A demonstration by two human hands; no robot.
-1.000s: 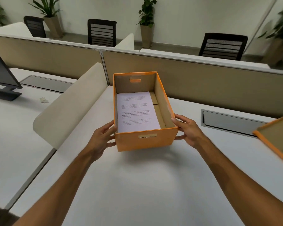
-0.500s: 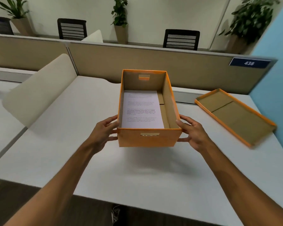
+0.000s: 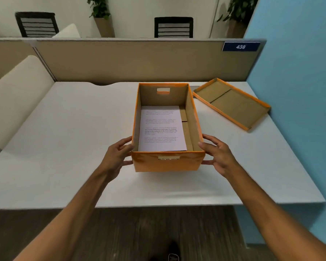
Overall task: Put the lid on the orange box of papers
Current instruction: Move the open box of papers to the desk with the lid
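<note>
An orange box [image 3: 167, 163] stands open on the white desk, a little right of centre, with printed white papers [image 3: 161, 128] lying flat inside. My left hand [image 3: 118, 157] grips its near left corner and my right hand [image 3: 217, 154] grips its near right corner. The orange lid [image 3: 231, 103] lies upside down on the desk to the right of the box, its brown inside facing up, apart from both hands.
The white desk [image 3: 73, 138] ends at a tan partition [image 3: 120, 61] behind and a blue wall [image 3: 299, 91] on the right. A cream curved divider [image 3: 17, 91] borders the left. Two black chairs and potted plants stand beyond the partition.
The view has swung right and tilted down. The box, held by both hands, now sits farther right on the desk, closer to the lid, which has come fully into view.
</note>
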